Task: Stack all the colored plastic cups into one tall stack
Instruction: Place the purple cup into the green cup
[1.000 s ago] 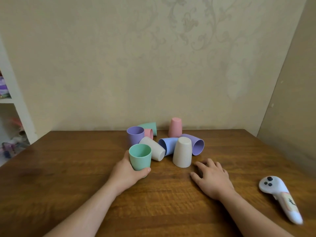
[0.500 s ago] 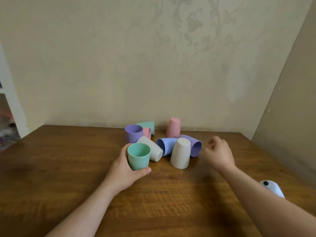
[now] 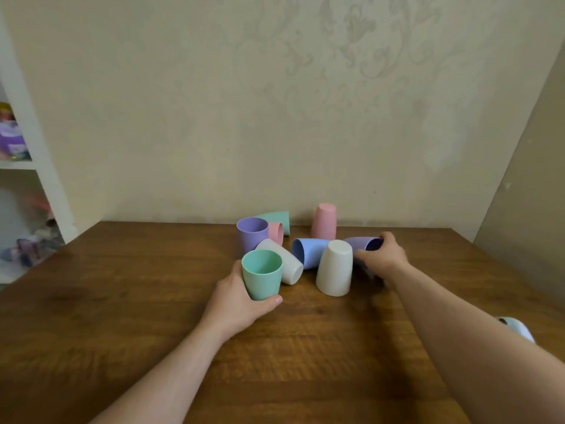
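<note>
My left hand (image 3: pixel 237 302) grips an upright green cup (image 3: pixel 262 278) on the wooden table (image 3: pixel 122 316). My right hand (image 3: pixel 382 258) closes around a purple cup (image 3: pixel 362 243) lying on its side. Between them stand an upside-down cream cup (image 3: pixel 334 267), a blue cup (image 3: pixel 308 252) on its side and another cream cup (image 3: pixel 282 264) on its side. Behind are an upright purple cup (image 3: pixel 251 235), a pink cup (image 3: pixel 276 232) on its side, a second green cup (image 3: pixel 275 218) on its side and an upside-down pink cup (image 3: pixel 324 221).
A white controller (image 3: pixel 516 327) lies at the table's right edge, mostly hidden by my right forearm. A white shelf (image 3: pixel 33 166) with small items stands to the left. A wall runs right behind the cups.
My right hand rose from the table, reached forward and closed around the lying purple cup. My left hand kept its grip on the green cup.
</note>
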